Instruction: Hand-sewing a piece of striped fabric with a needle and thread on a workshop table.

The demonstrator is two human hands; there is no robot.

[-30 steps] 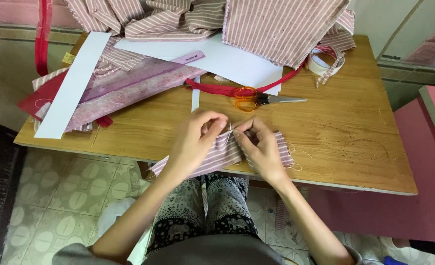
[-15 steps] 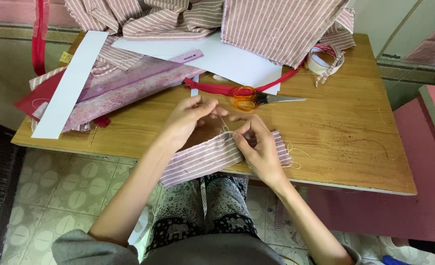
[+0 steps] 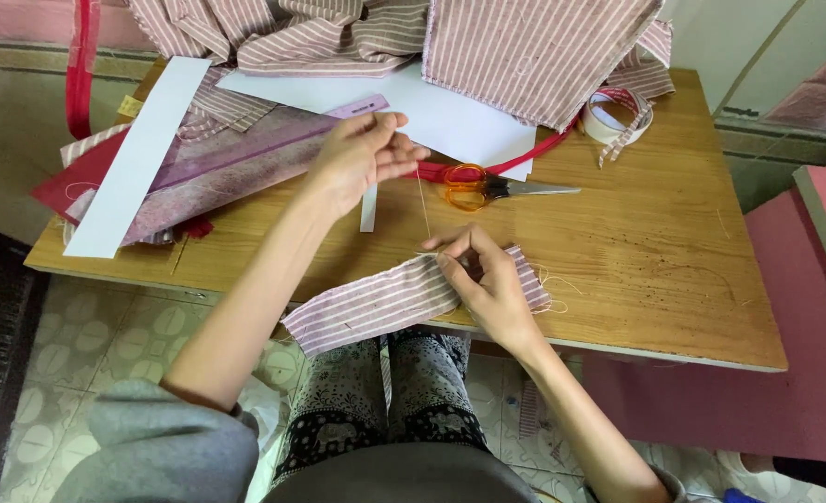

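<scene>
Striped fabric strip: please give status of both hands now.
Left hand raised, fingers pinched on thread. Right hand pins striped fabric strip at table edge. Scissors lie behind, apart.

Fabric strip [image 3: 385, 303]: pink with white stripes. Scissors [image 3: 487, 186]: orange handles. Paper sheet [image 3: 450, 116]: white. Counter [image 3: 655, 242]: light wood grain. Ribbon [image 3: 80, 65]: red.

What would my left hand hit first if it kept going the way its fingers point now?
Most likely the orange-handled scissors: the left hand, pinching a thread, points right along the table toward their handles. The hand may be raised above them; height is unclear.
</scene>
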